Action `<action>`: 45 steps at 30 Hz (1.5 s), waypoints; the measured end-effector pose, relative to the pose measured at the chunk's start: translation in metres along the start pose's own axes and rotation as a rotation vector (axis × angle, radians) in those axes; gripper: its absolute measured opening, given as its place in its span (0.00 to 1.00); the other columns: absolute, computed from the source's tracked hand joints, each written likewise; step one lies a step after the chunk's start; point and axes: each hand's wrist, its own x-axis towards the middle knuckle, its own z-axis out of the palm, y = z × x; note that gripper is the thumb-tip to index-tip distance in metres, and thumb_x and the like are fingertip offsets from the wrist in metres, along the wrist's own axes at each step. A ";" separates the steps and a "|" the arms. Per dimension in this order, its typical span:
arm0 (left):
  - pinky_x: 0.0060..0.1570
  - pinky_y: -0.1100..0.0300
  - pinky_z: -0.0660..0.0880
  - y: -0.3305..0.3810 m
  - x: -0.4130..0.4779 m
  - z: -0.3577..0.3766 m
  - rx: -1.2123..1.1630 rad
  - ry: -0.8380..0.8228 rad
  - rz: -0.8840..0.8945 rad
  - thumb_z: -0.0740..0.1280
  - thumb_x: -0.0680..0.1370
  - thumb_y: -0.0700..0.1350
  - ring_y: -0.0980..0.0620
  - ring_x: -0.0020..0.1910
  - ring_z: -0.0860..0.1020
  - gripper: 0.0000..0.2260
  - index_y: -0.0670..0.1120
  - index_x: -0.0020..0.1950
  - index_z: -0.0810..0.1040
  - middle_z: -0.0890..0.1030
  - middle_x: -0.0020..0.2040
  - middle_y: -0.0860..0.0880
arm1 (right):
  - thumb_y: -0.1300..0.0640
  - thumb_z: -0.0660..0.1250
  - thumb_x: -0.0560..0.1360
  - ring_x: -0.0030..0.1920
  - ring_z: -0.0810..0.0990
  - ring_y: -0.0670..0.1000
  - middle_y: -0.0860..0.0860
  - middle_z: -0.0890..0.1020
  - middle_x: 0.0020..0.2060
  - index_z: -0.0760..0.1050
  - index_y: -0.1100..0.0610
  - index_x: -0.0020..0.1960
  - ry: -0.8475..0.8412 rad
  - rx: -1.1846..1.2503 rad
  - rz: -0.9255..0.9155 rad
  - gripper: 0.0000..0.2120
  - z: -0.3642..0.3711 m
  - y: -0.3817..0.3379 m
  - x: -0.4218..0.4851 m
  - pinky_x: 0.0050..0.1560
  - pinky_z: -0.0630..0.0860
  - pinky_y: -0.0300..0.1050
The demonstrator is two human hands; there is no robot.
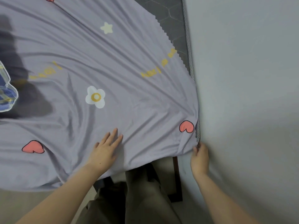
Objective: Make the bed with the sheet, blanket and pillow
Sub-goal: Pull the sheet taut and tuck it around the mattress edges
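Flat and spread, the left hand (pixel 105 146) presses on the sheet (pixel 113 70) near the bed's near edge. The right hand (pixel 199 157) has its fingers curled at the sheet's corner, where the mattress (pixel 171 16) meets the wall (pixel 250 78). It looks like a pinch on the cloth, though blur there makes the hold hard to read.

From the head camera, the lilac sheet, printed with hearts, a flower and a star, lies over most of the mattress. Creases fan out from the held corner. Along the wall further up, a strip of grey mattress shows bare beside the sheet's zigzag edge.

The likely trouble is the pull itself. Drawing the near corner down harder would probably drag the far edge further off and bare more mattress. The pressing left hand could also lock the creases in rather than let them run out. The mattress sits tight against the wall, so the knuckles may jam, or the corner may slip free before it is tucked.

A blue checked bundle (pixel 6 94) in a clear cover lies at the left edge, and I cannot tell whether it is the blanket or the pillow. The wall is plain and pale. A dark bed frame (pixel 177 183) and the person's trousers (pixel 145 199) show below.
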 end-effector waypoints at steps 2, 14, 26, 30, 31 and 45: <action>0.70 0.46 0.62 -0.010 -0.017 0.009 -0.015 0.077 -0.061 0.61 0.79 0.51 0.47 0.78 0.51 0.31 0.56 0.79 0.49 0.44 0.80 0.52 | 0.57 0.64 0.79 0.51 0.81 0.61 0.60 0.82 0.50 0.74 0.64 0.55 0.023 0.095 0.120 0.10 0.002 0.007 -0.008 0.52 0.75 0.52; 0.63 0.32 0.64 -0.068 -0.068 0.038 -0.575 0.387 -0.930 0.76 0.69 0.48 0.30 0.69 0.60 0.37 0.39 0.70 0.60 0.58 0.73 0.36 | 0.58 0.60 0.80 0.26 0.69 0.50 0.55 0.74 0.29 0.67 0.57 0.41 -0.024 0.635 0.439 0.09 0.003 -0.010 -0.017 0.26 0.63 0.38; 0.42 0.47 0.71 -0.092 -0.069 0.036 -0.893 0.478 -1.062 0.67 0.77 0.46 0.38 0.37 0.76 0.15 0.33 0.42 0.76 0.76 0.35 0.35 | 0.57 0.59 0.81 0.32 0.75 0.50 0.55 0.78 0.36 0.67 0.52 0.44 -0.169 0.505 0.426 0.07 -0.005 -0.004 0.006 0.29 0.63 0.39; 0.46 0.41 0.74 -0.108 -0.090 0.057 -0.889 0.520 -1.215 0.64 0.78 0.47 0.29 0.44 0.78 0.17 0.32 0.42 0.77 0.78 0.42 0.29 | 0.61 0.54 0.80 0.30 0.75 0.55 0.64 0.79 0.39 0.64 0.55 0.40 -0.008 0.350 0.434 0.10 -0.002 0.004 0.003 0.27 0.65 0.41; 0.46 0.41 0.74 -0.110 -0.096 0.061 -0.875 0.503 -1.246 0.64 0.78 0.48 0.29 0.44 0.77 0.18 0.31 0.44 0.77 0.78 0.44 0.28 | 0.62 0.54 0.80 0.32 0.77 0.56 0.65 0.80 0.42 0.66 0.56 0.42 0.019 0.272 0.434 0.09 -0.002 0.005 0.001 0.28 0.70 0.44; 0.59 0.36 0.69 -0.095 -0.099 0.031 -0.655 0.623 -1.178 0.66 0.73 0.36 0.30 0.60 0.70 0.21 0.33 0.64 0.67 0.68 0.63 0.30 | 0.62 0.58 0.76 0.47 0.80 0.63 0.61 0.80 0.48 0.68 0.58 0.58 0.102 -0.189 -0.047 0.11 -0.010 -0.067 0.023 0.44 0.75 0.51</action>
